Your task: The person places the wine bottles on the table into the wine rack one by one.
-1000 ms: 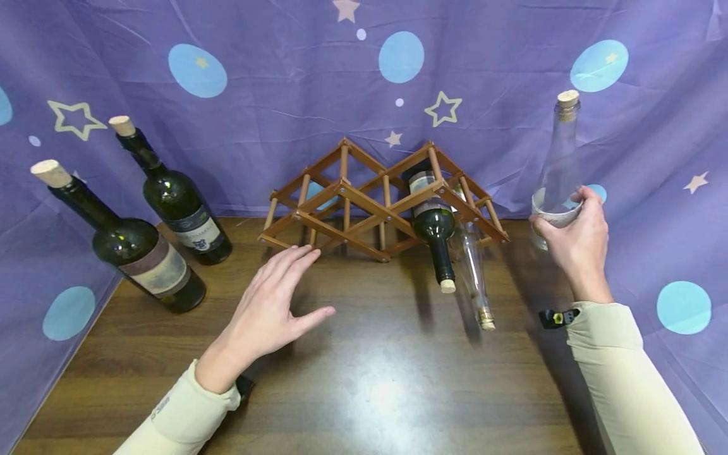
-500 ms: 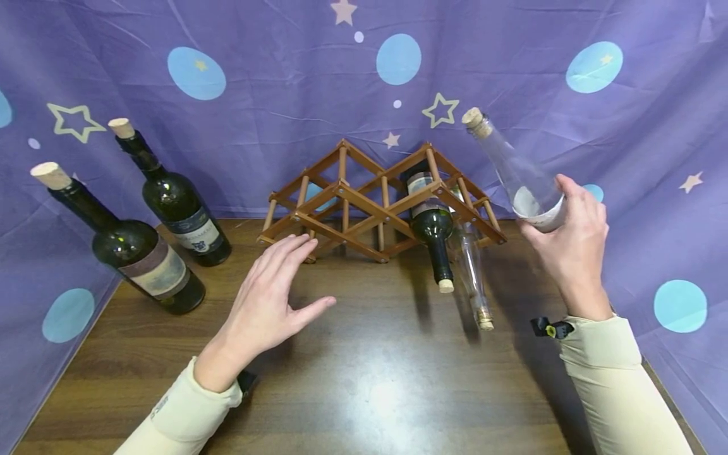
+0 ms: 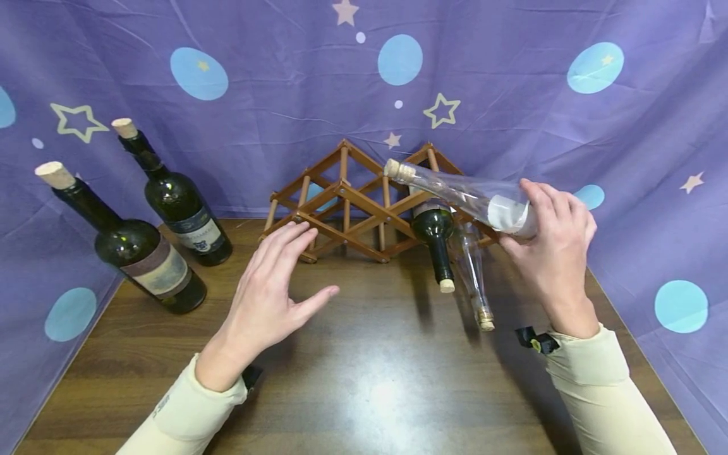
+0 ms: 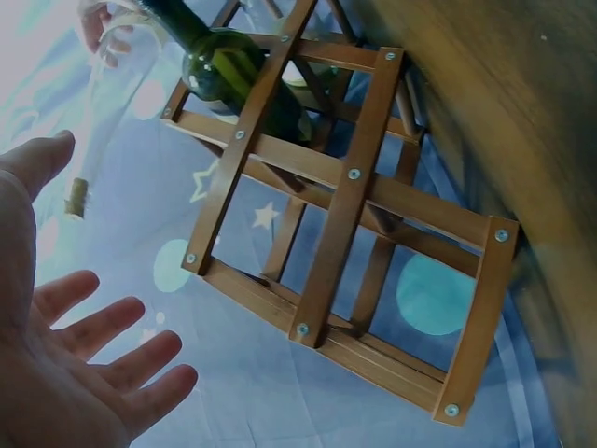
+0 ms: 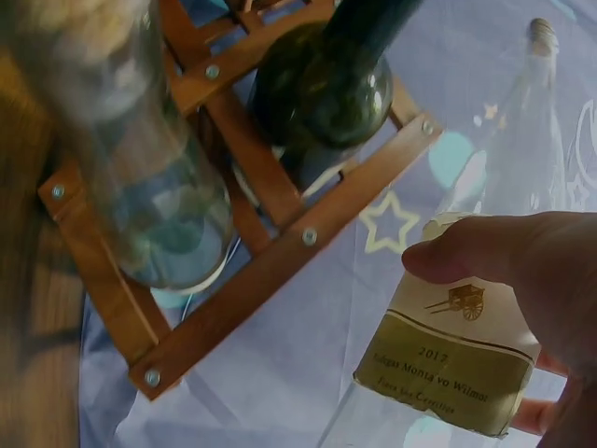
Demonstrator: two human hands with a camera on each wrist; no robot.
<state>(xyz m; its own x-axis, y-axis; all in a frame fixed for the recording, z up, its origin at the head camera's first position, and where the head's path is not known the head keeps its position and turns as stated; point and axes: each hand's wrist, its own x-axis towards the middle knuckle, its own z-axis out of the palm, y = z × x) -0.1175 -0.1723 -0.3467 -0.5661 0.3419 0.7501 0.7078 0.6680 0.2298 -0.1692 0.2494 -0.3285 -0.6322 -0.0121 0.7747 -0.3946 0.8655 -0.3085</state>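
Note:
My right hand [image 3: 560, 253] grips a clear corked wine bottle [image 3: 461, 189] round its labelled lower body. The bottle lies nearly level in the air, its cork pointing left, and overlaps the right part of the wooden wine rack [image 3: 364, 201] in the head view. Its label [image 5: 448, 355] faces the right wrist camera. Fingers spread and holding nothing, my left hand [image 3: 267, 294] hovers in front of the rack's left end. Within the rack, a green wine bottle [image 3: 435, 234] and another clear bottle [image 3: 472, 272] lie with their corks toward me.
Two dark corked wine bottles, a nearer one [image 3: 148, 253] and a farther one [image 3: 182, 205], stand upright on the left of the wooden table [image 3: 364, 354]. A purple curtain [image 3: 284, 76] with stars and dots hangs behind the rack and along both sides.
My right hand has lifted the clear bottle from upright at the right, tipped it leftward to nearly level and moved it left toward the rack. My left hand has risen slightly.

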